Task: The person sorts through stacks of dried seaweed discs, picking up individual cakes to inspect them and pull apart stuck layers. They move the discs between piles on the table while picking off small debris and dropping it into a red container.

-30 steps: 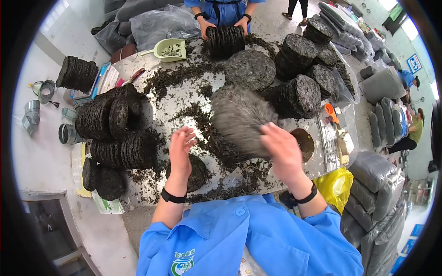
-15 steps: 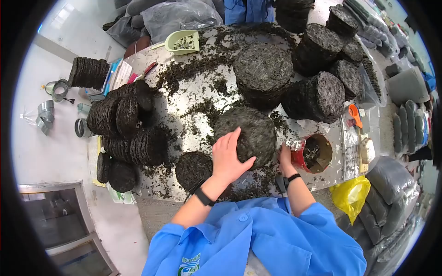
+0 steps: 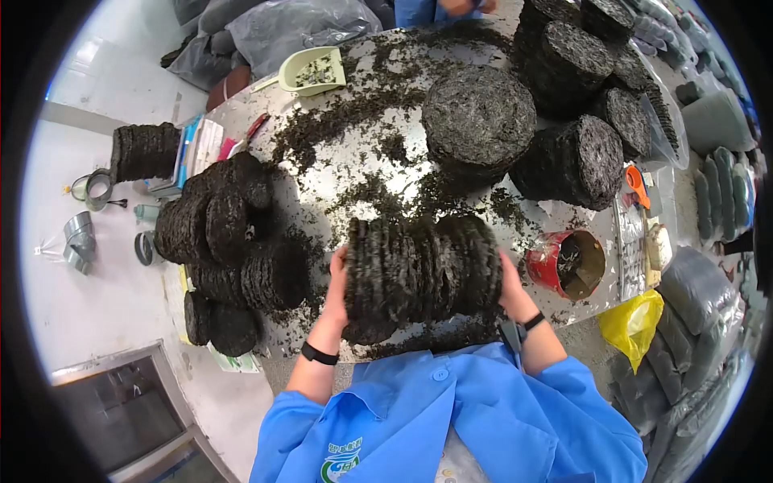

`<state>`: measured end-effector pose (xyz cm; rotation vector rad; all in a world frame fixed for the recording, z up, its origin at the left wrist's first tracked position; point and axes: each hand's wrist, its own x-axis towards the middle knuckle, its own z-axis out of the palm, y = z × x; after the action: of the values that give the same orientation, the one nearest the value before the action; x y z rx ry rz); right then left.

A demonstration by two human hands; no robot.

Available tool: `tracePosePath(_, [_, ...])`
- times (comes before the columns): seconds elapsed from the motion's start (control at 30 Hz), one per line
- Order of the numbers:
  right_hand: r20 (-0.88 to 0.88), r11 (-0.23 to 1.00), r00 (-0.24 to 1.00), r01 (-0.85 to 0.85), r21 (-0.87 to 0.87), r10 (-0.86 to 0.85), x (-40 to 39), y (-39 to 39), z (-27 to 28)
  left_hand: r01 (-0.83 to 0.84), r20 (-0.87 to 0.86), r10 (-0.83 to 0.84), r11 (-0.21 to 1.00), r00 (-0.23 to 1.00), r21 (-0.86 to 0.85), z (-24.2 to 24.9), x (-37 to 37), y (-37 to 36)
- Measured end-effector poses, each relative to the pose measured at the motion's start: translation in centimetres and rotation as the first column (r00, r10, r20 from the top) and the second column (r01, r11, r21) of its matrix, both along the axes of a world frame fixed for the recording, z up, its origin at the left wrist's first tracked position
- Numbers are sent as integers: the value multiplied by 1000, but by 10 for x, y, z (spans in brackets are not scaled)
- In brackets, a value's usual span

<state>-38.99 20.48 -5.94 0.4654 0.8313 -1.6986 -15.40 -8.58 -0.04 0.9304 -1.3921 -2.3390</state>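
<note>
now lifted sideways, one disc stack is squeezed between left hand and right hand, fingers flat.

Steel table on pale floor (grey sacks beside)

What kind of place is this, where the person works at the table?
Probably a small factory or packing workshop for pressed tea cakes. Both hands hold a sideways stack of dark discs over a metal table strewn with loose leaf, more stacks stand around, and filled grey bags lie beside it.
</note>
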Motion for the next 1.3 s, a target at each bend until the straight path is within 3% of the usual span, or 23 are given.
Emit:
tracePosePath(0.07, [-181, 995, 979, 89, -34, -94, -8, 26, 16, -80, 18, 78, 928, 997, 364, 34, -17, -15])
tracePosePath(0.13, [-379, 983, 919, 157, 98, -109, -20, 31, 53, -27, 90, 4, 964, 996, 263, 16, -25, -49])
tracePosePath(0.2, [-198, 967, 969, 184, 176, -149, -43, 45, 30, -14, 272, 26, 999, 962, -46, -36, -20, -83])
tracePosePath(0.33, [-100, 975, 994, 55, 217, -34, -28, 40, -28, 114, 329, -224, 940, 917, 322, -48, -66, -49])
tracePosePath(0.4, [-104, 929, 994, 30, 368, 9, -8, 10, 9, 85, 447, -138, 987, 884, 136, -71, -74, -11])
tracePosePath(0.43, [-160, 930, 987, 75, 361, -18, -1, 12, 23, 124, 318, -96, 990, 943, -69, -71, -67, -5])
tracePosePath(0.47, [-64, 956, 972, 234, 176, -226, -2, 35, -20, 6, 120, -21, 992, 993, 123, -69, -60, -8])
tracePosePath(0.53, [-395, 980, 897, 186, -64, -196, -13, 65, -20, 36, -34, -29, 967, 999, 252, -9, -66, -23])
tracePosePath(0.57, [-255, 954, 929, 219, -203, -268, -24, 65, 2, -2, -17, 6, 977, 1000, 213, -23, -56, -35])
tracePosePath(0.6, [-375, 957, 886, 288, -14, -272, -26, 67, 5, 19, 18, -21, 997, 1000, 78, -23, -55, -43])
tracePosePath(0.67, [-281, 945, 931, 286, 161, -234, -34, 64, -1, 114, 207, -110, 994, 972, -5, -116, -39, -71])
tracePosePath(0.7, [-295, 896, 943, 261, 360, -156, -29, 50, 1, 131, 380, -40, 968, 924, -216, -92, -52, -45])
tracePosePath(0.73, [-163, 922, 973, 212, 324, -166, -21, 54, -20, 89, 326, -92, 996, 941, 26, -126, -49, -38])
tracePosePath(0.8, [-76, 886, 993, 115, 449, -91, -5, 20, 16, 117, 436, -100, 993, 894, -13, -107, -60, 1])
tracePosePath(0.87, [-270, 920, 956, 205, 335, -114, 7, 46, -20, 251, 305, -182, 946, 935, -207, -128, -43, 2])
tracePosePath(0.93, [-630, 970, 774, 194, 146, -61, -4, 50, 23, 64, 61, -74, 986, 995, 155, -52, -57, -1])
tracePosePath(0.97, [-643, 977, 758, 199, 74, -106, -10, 54, 33, 58, 72, -65, 994, 995, 97, -49, -51, -10])
tracePosePath(1.03, [-558, 950, 826, 233, 208, -81, -13, 76, -2, 93, 114, -96, 995, 989, 38, -72, -39, -23])
tracePosePath(1.1, [-388, 899, 921, 204, 388, -42, -7, 74, -20, 315, 386, -238, 937, 891, -149, -143, -26, -31])
tracePosePath(1.13, [-274, 885, 960, 169, 434, -48, -5, 57, -1, 122, 472, -152, 988, 868, 94, -75, -51, 2])
tracePosePath(1.2, [-105, 832, 987, 159, 532, -121, 14, 79, -68, 205, 302, -221, 975, 927, 84, -92, -44, 16])
tracePosePath(1.27, [-240, 927, 931, 321, 192, -273, 15, 69, 15, 16, 97, -54, 934, 994, 358, -60, -36, 20])
tracePosePath(1.3, [-521, 959, 830, 275, 73, -199, 14, 76, 23, 97, 13, -104, 961, 995, 260, -36, -37, 17])
